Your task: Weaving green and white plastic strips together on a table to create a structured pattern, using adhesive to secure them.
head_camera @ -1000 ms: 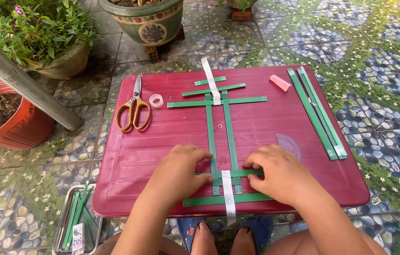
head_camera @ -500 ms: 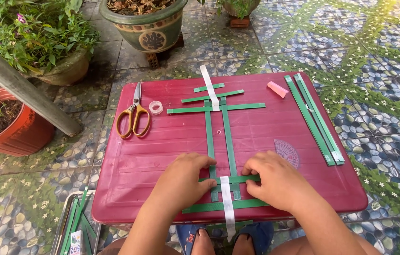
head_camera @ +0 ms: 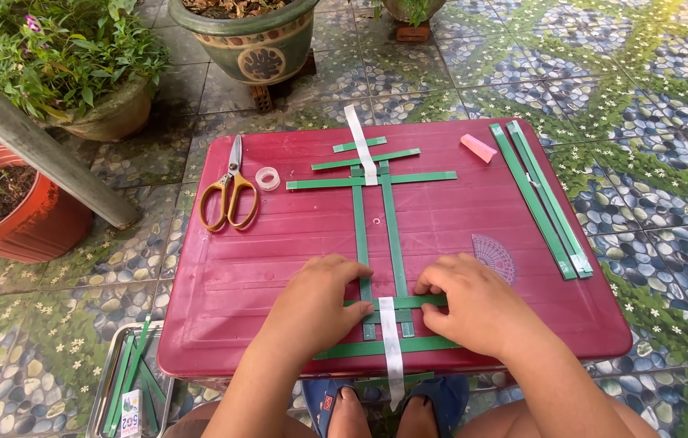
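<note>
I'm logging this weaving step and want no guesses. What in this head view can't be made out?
- Where the short cross strip meets the long green strips: covered by the left hand and right hand.
- White tape lower end: hangs past the red table edge.
- Tray of strips: cut off by the bottom edge.
- Protractor markings: too small.

Bare left hand [head_camera: 320, 304] and bare right hand [head_camera: 474, 304], no sleeves; blue rubber sandals [head_camera: 324, 397] on bare feet, bottom centre.
</note>
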